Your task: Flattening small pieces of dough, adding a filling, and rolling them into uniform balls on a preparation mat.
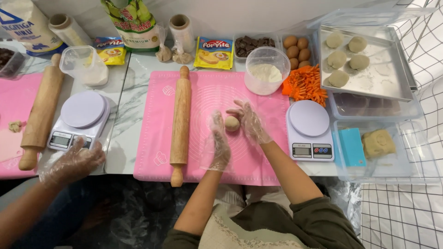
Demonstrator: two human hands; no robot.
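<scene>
At the centre of the frame, over the pink mat (258,152), gloved left hand (220,140) and right hand (251,121) cup a dough ball (232,123) loosely between curved fingers, five shaped balls already on the tray (383,80) upper right, a dough slab (378,143) unportioned.

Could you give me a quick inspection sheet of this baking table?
Surface: pink mat on a marble-look table.
Job's things: dough ball cupped between gloved left hand and right hand.
Clutter: rolling pin, scale, flour bowl, tray with five dough balls, eggs.
Hands: both touching the ball.
Cables: nothing seen.
Surroundings: another person's gloved hand by a second scale.
</scene>
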